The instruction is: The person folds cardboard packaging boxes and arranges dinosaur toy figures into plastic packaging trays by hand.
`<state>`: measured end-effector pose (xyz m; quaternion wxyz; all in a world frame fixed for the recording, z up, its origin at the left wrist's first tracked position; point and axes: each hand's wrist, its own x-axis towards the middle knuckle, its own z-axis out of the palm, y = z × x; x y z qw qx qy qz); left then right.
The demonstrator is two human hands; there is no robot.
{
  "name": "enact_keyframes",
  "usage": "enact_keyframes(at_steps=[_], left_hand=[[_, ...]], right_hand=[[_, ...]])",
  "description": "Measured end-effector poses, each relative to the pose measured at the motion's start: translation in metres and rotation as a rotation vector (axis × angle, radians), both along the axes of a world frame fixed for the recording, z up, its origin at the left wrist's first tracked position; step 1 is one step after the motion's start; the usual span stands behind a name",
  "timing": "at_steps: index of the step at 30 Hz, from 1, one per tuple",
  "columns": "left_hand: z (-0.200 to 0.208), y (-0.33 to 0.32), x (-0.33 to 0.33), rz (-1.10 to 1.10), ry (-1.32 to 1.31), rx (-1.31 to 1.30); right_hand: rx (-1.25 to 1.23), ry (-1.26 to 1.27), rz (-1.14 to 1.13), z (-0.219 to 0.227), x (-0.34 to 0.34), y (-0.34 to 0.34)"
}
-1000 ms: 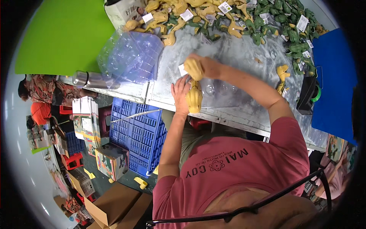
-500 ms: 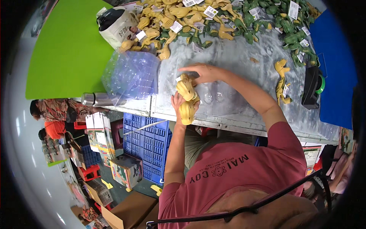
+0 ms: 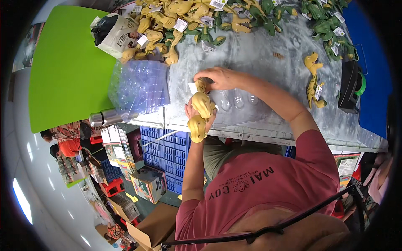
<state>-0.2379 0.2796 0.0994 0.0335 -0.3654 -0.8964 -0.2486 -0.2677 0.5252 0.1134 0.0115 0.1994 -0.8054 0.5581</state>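
Observation:
A yellow toy dinosaur point(image 3: 202, 105) is held over the near edge of the table, its head end toward me. My left hand point(image 3: 190, 110) is closed round its body from below, and the toy covers part of the fingers. At the far end, my right hand point(image 3: 217, 78) grips the narrow tail part, where a white tag hangs. Just right of the toy, a clear plastic blister tray point(image 3: 238, 103) with rounded hollows lies on the table. A yellow toy dinosaur with dark stripes point(image 3: 313, 79) rests farther right, apart from both hands.
Piles of yellow toy dinosaurs point(image 3: 180, 25) and green ones point(image 3: 328, 29) cover the table's far side. Left stand stacked clear plastic trays point(image 3: 140, 88), a white bag point(image 3: 117, 35) and a steel flask point(image 3: 106, 117). A black tape dispenser point(image 3: 348, 85) stands right; a blue crate point(image 3: 163, 154) is below.
The toy has tipped and shifted slightly toward me, showing its tail part. My right hand's fingers, earlier stretched out beside it, now close on that end. The view has shifted a little.

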Motion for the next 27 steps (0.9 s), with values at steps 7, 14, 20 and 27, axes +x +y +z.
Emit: enact_keyframes(at_steps=[7,14,20,27], left_hand=[[-0.015,-0.002,0.001,0.037,-0.198,0.19],[0.007,0.002,0.002,-0.03,-0.032,-0.008],[-0.001,0.001,-0.001,-0.019,0.048,0.039],[-0.005,-0.005,-0.002,-0.027,0.007,0.113]], right_hand=[[0.214,0.146,-0.112,-0.014,-0.009,-0.002],[0.14,0.154,-0.143,-0.032,-0.005,-0.007],[0.284,0.038,-0.163,-0.022,-0.004,-0.006],[0.276,0.157,-0.233,-0.019,0.007,-0.006]])
